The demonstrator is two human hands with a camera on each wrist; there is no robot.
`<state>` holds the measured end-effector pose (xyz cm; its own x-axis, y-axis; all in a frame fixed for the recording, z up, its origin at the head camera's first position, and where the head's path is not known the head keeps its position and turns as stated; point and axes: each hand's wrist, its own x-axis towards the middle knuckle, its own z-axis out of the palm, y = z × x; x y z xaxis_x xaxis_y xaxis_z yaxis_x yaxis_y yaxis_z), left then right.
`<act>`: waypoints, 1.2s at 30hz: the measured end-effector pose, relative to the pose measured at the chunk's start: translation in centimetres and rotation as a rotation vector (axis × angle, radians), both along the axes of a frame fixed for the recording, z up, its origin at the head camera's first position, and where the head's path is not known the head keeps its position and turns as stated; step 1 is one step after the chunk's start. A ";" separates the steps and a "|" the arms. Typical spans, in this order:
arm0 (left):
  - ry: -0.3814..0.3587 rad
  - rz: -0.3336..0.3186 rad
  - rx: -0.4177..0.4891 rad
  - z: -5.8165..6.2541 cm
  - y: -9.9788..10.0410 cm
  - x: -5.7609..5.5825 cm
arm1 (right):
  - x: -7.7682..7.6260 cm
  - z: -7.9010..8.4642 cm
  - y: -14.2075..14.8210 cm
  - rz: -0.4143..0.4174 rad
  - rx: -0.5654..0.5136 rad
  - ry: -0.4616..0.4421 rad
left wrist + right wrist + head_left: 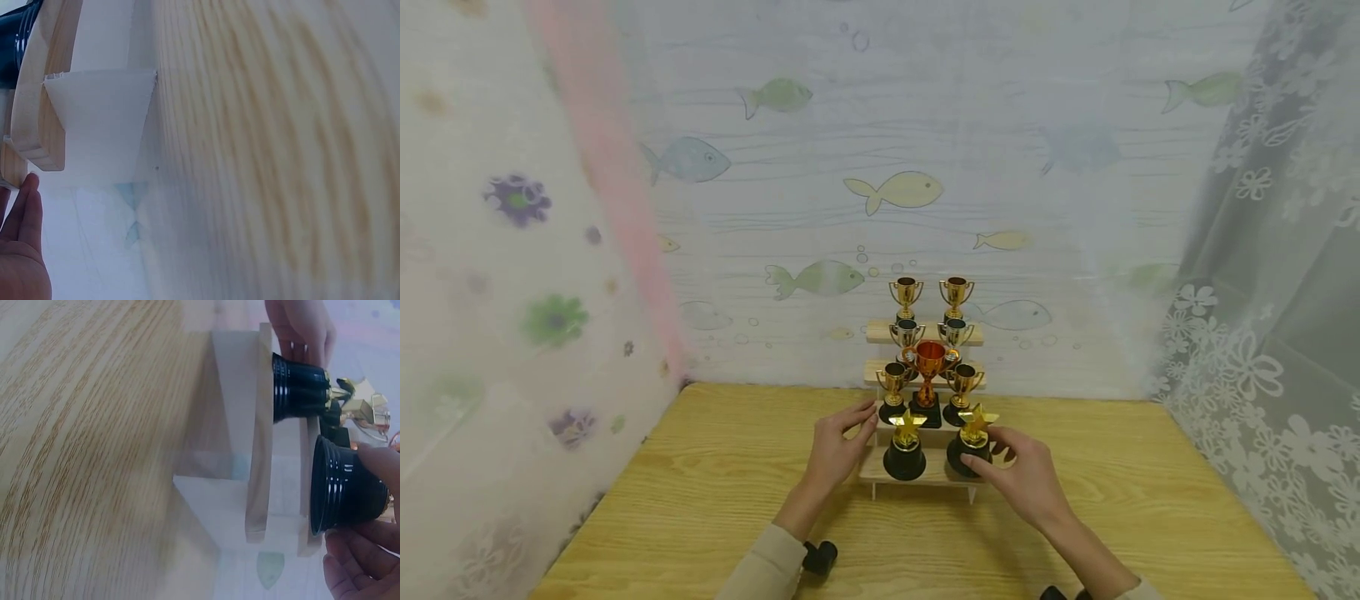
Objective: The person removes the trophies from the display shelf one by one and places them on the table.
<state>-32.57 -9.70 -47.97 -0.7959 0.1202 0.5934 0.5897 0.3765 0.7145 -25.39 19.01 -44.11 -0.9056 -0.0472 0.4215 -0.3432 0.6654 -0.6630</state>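
In the head view a stepped wooden stand with trophies stands on the table. My right hand grips a gold star trophy by its black base. A gap shows between this base and the lowest step in the right wrist view, where thumb and fingers curl round it. A second star trophy stands on the left part of that step. My left hand is at the stand's left side, its fingers nearly straight and the fingertips right at the end of the second step.
Two small gold cups and a larger orange-red cup stand on the second step. Silver cups and gold cups occupy the steps above. Behind the wooden table hangs a fish-patterned curtain. A lace curtain hangs at right.
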 end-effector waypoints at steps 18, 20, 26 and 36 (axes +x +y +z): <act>0.031 0.010 -0.029 0.0 -0.4 -0.2 | 0.0 0.4 0.5 -0.012 0.012 0.003; 0.017 0.003 -0.026 0.1 -0.4 -0.2 | 0.1 0.5 0.6 -0.013 0.013 0.002; 0.011 0.000 -0.025 0.3 -0.2 -0.1 | 0.3 0.8 0.9 -0.018 0.018 0.006; -0.011 0.003 -0.018 0.1 -0.1 -0.1 | 0.4 1.2 1.6 -0.037 0.033 0.005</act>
<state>-32.69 -9.81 -47.88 -0.8030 0.1286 0.5820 0.5804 0.3910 0.7143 -24.97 20.62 -42.95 -0.9047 -0.0276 0.4252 -0.3215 0.6990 -0.6387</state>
